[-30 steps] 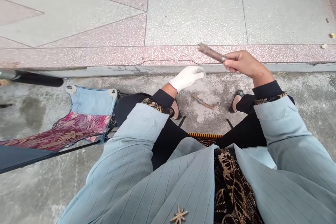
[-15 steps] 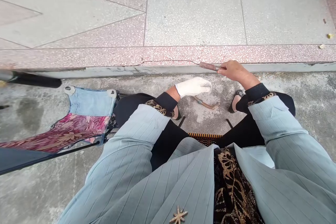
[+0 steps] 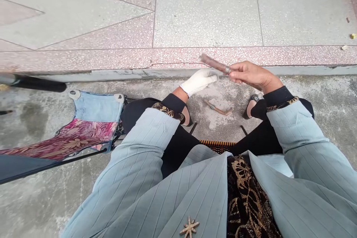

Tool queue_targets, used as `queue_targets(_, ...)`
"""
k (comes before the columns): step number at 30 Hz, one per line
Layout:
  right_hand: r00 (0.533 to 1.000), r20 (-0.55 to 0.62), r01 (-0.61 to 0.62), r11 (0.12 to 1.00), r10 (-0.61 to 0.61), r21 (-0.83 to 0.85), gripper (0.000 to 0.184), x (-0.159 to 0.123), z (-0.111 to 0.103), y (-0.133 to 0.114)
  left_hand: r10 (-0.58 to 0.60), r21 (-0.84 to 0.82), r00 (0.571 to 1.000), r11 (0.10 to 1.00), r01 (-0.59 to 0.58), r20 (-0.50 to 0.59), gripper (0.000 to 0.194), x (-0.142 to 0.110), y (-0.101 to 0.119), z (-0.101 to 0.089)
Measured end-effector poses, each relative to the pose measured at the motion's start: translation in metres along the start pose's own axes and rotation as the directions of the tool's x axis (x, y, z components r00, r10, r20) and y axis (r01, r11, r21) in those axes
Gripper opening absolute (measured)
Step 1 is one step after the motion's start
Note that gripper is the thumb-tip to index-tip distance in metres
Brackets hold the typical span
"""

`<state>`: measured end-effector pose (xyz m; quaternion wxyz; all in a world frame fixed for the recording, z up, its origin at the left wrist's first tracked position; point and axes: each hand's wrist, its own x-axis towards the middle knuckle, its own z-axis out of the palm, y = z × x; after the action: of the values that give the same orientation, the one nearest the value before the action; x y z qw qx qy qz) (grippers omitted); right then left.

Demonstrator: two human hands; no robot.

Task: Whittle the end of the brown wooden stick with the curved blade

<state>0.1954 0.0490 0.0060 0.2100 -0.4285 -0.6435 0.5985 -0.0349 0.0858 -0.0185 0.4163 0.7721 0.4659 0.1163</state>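
Observation:
My right hand (image 3: pixel 249 73), bare, pinches one end of a brown stick-like piece (image 3: pixel 214 63). Coils of wire wrap the piece close to my fingertips, and its blurred far end tilts up to the left over the pink step edge. Just below that piece is my left hand (image 3: pixel 199 81), in a white knit glove, its fingers curled together near the step face. Whatever those fingers may hold is hidden. On the concrete between my feet lies a crooked brown stick (image 3: pixel 218 108) with a greyish band around it.
A raised terrazzo step (image 3: pixel 117 58) with a cracked edge runs across in front. At left stands a folding chair (image 3: pixel 92 108) with blue and floral fabric; a dark blurred rod (image 3: pixel 39 83) reaches in above it. Small scraps (image 3: pixel 353 36) lie far right. A woven seat (image 3: pixel 219 145) is beneath me.
The brown piece has swung up, its far end rising leftward over the step. My gloved left hand has moved up and left, towards the step face.

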Motion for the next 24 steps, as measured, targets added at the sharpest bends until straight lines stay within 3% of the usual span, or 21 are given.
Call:
queue_targets(2, 0.974, -0.226, 0.012, 0.999, -0.005, 0.03, 0.037, 0.001, -0.005, 0.003, 0.069, -0.148, 0.992, 0.988, -0.052, 0.11, 0.029, -0.001, -0.003, 0.005)
queue_targets(4, 0.931, -0.362, -0.058, 0.998, 0.044, -0.027, 0.034, 0.006, -0.008, 0.01, 0.144, -0.307, 0.957, 0.95, -0.063, 0.25, 0.02, -0.003, -0.007, 0.012)
queue_targets(7, 0.868, -0.486, -0.278, 0.911, 0.103, -0.304, 0.023, 0.015, -0.008, 0.02, 0.184, -0.365, 0.905, 0.93, -0.034, 0.384, 0.02, -0.005, -0.014, 0.021)
queue_targets(9, 0.863, -0.49, -0.403, 0.748, 0.119, -0.528, 0.015, 0.019, -0.005, 0.023, 0.211, -0.343, 0.881, 0.937, -0.059, 0.423, 0.025, -0.006, -0.016, 0.023)
queue_targets(11, 0.888, -0.426, -0.442, 0.577, 0.172, -0.687, 0.021, 0.021, 0.0, 0.022, 0.238, -0.307, 0.864, 0.946, -0.104, 0.443, 0.028, -0.006, -0.016, 0.022)
queue_targets(13, 0.906, -0.322, -0.417, 0.455, 0.274, -0.787, 0.029, 0.023, 0.007, 0.021, 0.248, -0.249, 0.85, 0.958, -0.143, 0.464, 0.028, -0.007, -0.015, 0.021)
queue_targets(15, 0.904, -0.191, -0.345, 0.389, 0.382, -0.854, 0.029, 0.023, 0.015, 0.021, 0.24, -0.187, 0.856, 0.967, -0.171, 0.457, 0.027, -0.007, -0.015, 0.021)
queue_targets(17, 0.878, -0.004, -0.23, 0.416, 0.478, -0.88, 0.023, 0.021, 0.02, 0.019, 0.231, -0.165, 0.875, 0.971, -0.176, 0.425, 0.025, -0.007, -0.015, 0.02)
queue_targets(19, 0.816, 0.218, -0.147, 0.556, 0.536, -0.818, 0.019, 0.017, 0.02, 0.017, 0.211, -0.19, 0.904, 0.971, -0.148, 0.372, 0.024, -0.006, -0.015, 0.018)
queue_targets(21, 0.769, 0.402, -0.123, 0.732, 0.497, -0.67, 0.017, 0.01, 0.013, 0.011, 0.173, -0.23, 0.934, 0.968, -0.103, 0.313, 0.024, -0.005, -0.016, 0.013)
queue_targets(23, 0.824, 0.448, -0.11, 0.873, 0.348, -0.475, 0.018, 0.001, 0.001, 0.003, 0.144, -0.283, 0.956, 0.957, -0.068, 0.255, 0.021, -0.002, -0.017, 0.009)
queue_targets(24, 0.892, 0.379, -0.095, 0.923, 0.245, -0.373, 0.021, -0.004, -0.006, -0.002, 0.138, -0.32, 0.965, 0.946, -0.06, 0.225, 0.02, -0.001, -0.018, 0.008)
